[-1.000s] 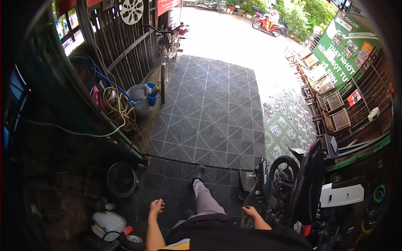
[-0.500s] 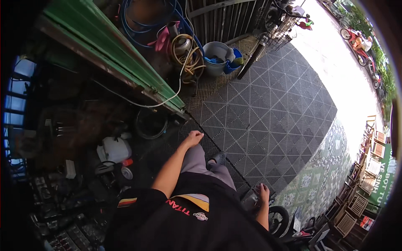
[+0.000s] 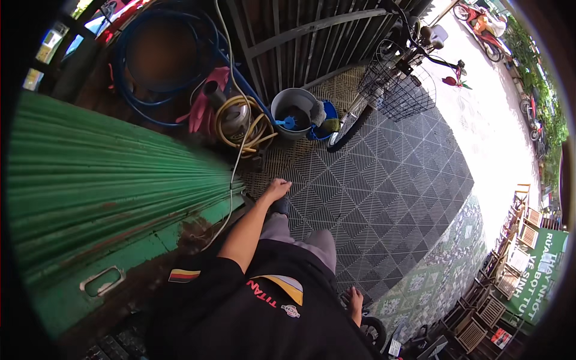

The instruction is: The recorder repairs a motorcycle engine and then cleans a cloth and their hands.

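Left hand: your left hand [image 3: 277, 189] looks released, fingers loosely curled, nothing visible in it; it hangs over the dark ribbed floor mat [image 3: 384, 180].
Right hand: your right hand [image 3: 355, 297] also looks released, its fingers slightly bent, near a black wheel [image 3: 378, 330] partly cut off by your shirt.
Grey bucket: it stands beyond your left hand, well apart from it, round, with a pale wall [image 3: 293, 98] and a dark inside.
In the grey bucket: a bright blue piece [image 3: 288, 123] sits at the near side; whether there is liquid, you cannot tell from here.
Bucket rim: a shaggy grey cloth [image 3: 318, 112] lies at its right edge.
Blue bucket: a smaller blue bucket [image 3: 331, 109] stands just beside, with a yellow-green item [image 3: 330, 125] at its front.
Bicycle basket: black wire mesh [image 3: 405, 90], to the right of both.
Hose: a yellow hose [image 3: 219, 123] loops around a greyish rounded object, left of the grey bucket.
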Motion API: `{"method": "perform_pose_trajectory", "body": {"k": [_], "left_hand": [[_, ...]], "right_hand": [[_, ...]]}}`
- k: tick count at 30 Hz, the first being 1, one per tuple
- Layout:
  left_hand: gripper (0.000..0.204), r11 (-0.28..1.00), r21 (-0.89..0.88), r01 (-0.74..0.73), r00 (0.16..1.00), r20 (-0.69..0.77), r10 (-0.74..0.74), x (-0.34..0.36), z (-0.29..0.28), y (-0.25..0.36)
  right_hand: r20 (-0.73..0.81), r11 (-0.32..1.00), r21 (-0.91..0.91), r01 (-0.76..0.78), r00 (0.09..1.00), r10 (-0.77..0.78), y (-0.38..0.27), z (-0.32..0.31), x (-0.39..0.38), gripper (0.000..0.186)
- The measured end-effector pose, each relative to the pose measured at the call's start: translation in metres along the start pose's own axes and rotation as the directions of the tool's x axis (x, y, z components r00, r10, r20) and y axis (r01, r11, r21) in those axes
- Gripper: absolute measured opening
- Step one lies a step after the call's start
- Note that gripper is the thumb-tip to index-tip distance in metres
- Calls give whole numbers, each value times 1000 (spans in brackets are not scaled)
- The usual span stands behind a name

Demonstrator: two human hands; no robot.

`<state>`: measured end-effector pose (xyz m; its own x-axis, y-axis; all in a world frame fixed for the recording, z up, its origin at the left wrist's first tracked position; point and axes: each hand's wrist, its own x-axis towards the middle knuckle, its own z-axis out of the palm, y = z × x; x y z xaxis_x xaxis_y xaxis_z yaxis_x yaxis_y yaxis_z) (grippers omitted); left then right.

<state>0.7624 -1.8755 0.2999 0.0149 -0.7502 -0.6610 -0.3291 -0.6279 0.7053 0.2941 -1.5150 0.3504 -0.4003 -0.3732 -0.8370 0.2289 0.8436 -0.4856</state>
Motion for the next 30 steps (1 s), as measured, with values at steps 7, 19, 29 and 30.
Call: {"method": "perform_pose_trajectory", "body": {"k": [7, 19, 29, 30], "left_hand": [[32, 997, -76, -4, 992, -124, -5, 127, -47, 70], [18, 983, 171, 60, 964, -267, -12, 493, -67, 28], [49, 787, 551, 279, 956, -87, -279, 691, -29, -61], [49, 783, 558, 277, 957, -82, -280, 684, -28, -56]], "right_hand": [[-18, 984, -18, -176, 984, 175, -113, 73, 34, 34], [218, 909, -392, 144, 974, -60, -456, 357, 204, 31], [194, 847, -472, -244, 908, 370, -390, 467, 260, 24], [201, 845, -468, -257, 901, 385, -388, 471, 265, 24]]}}
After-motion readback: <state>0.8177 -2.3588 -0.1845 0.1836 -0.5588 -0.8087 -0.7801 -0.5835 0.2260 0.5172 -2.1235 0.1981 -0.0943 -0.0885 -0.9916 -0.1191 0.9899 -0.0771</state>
